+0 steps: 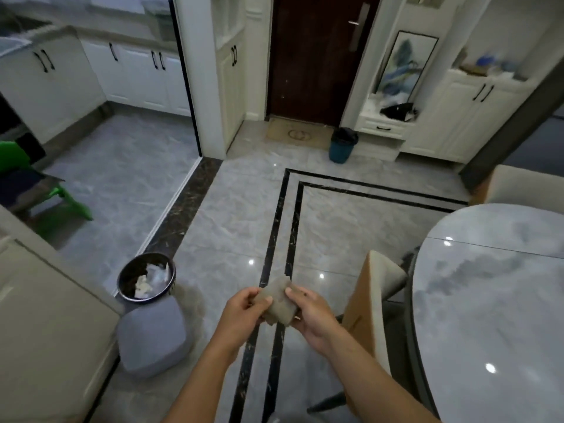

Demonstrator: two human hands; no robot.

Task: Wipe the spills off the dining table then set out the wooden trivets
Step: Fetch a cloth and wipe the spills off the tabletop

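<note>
Both grips hold the folded cloth [278, 302] over the floor. The left grip [244, 309] pinches its left edge, thumb on top, and the right grip [309, 315] curls round its right side. The cloth's long axis runs roughly near to far. The desk [488, 315] lies to the right, past a chair [374, 288], so the right grip is nearer it. No trivets show.

Both hands, left [244, 309] and right [308, 312], pinch a folded cloth [277, 302]; table [494, 300] at three o'clock, bin [146, 277] at nine.
</note>
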